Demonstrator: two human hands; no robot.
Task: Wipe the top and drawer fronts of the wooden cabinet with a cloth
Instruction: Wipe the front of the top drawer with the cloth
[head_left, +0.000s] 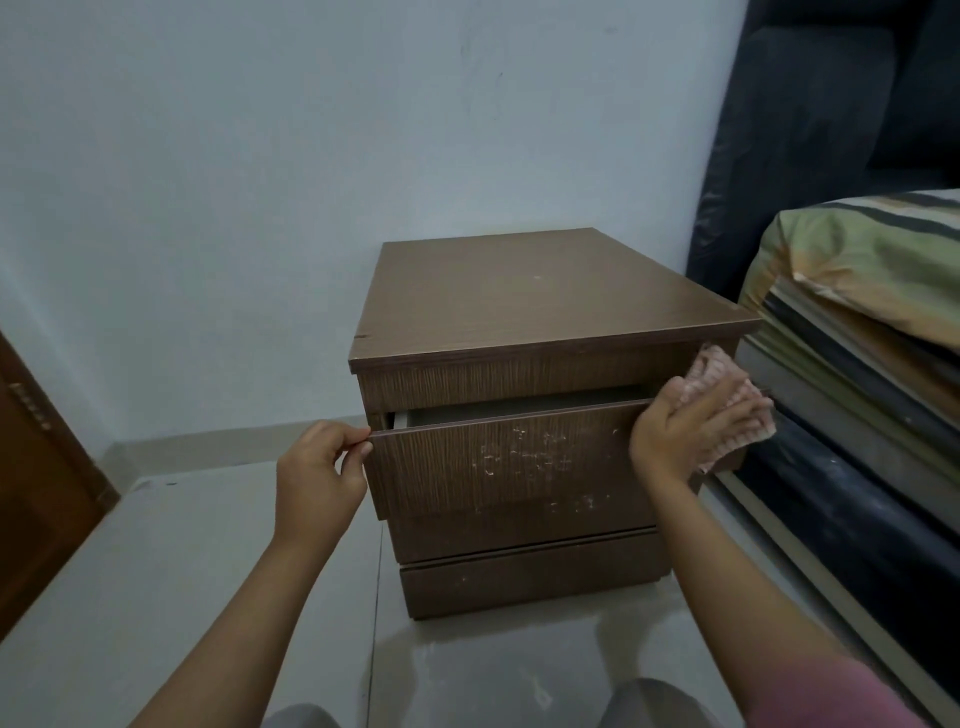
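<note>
A brown wooden cabinet (540, 296) stands on the floor against the pale wall. Its top drawer (498, 462) is pulled partly out, with whitish scratch marks on the front. Below it sits a shut lower drawer (524, 584). My left hand (319, 467) pinches the top left corner of the open drawer's front. My right hand (691, 426) presses a pink-and-white checked cloth (727, 400) against the drawer's right end, beside the cabinet's side. Part of the cloth is hidden under my fingers.
A bed (841, 415) with striped bedding lies close on the right, almost touching the cabinet. A dark covered shape (810, 130) stands behind it. A brown wooden door (36, 478) is at the left. The floor (182, 545) is grey tile, and my knees show at the bottom.
</note>
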